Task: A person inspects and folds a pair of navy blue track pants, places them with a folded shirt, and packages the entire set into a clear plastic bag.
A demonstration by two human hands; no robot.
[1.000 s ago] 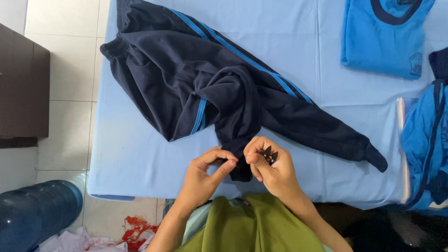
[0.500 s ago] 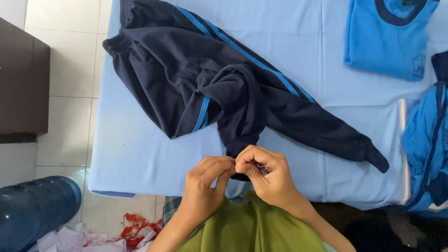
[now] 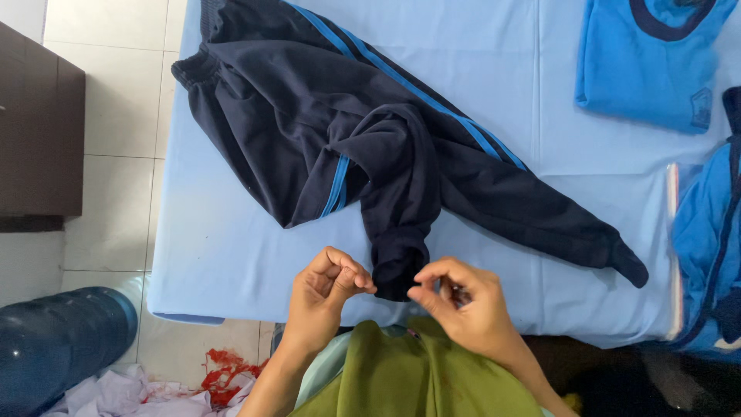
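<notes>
Both hands are sitting at the near edge of the bed [image 3: 231, 255], flanking the cuff [image 3: 397, 266] of the navy pants [image 3: 347, 147]. Left hand [image 3: 328, 289] is curling, thumb and fingers pressed together at the cuff's left corner, pinching or just touching the fabric there; I cannot tell which for sure. Right hand [image 3: 463, 309] is hovering just beside the cuff's right side, fingers bent toward each other, pinching something small and dark that I cannot make out, not clearly on the cloth. So the cuff is lying between my hands, left one nearer. That leg is bunching up and running straight away from me, up to the crumpled middle of the pants. From there the long axis is going diagonal: waistband far upper left, other leg stretching out to the lower right, ending well apart from my right hand. Blue stripes are running along both legs. Folded blue shirt [image 3: 648, 66] is lying at the far right corner, another blue garment [image 3: 706, 255] at the right edge. Water jug [image 3: 54, 340] is sitting on the floor to my left.
</notes>
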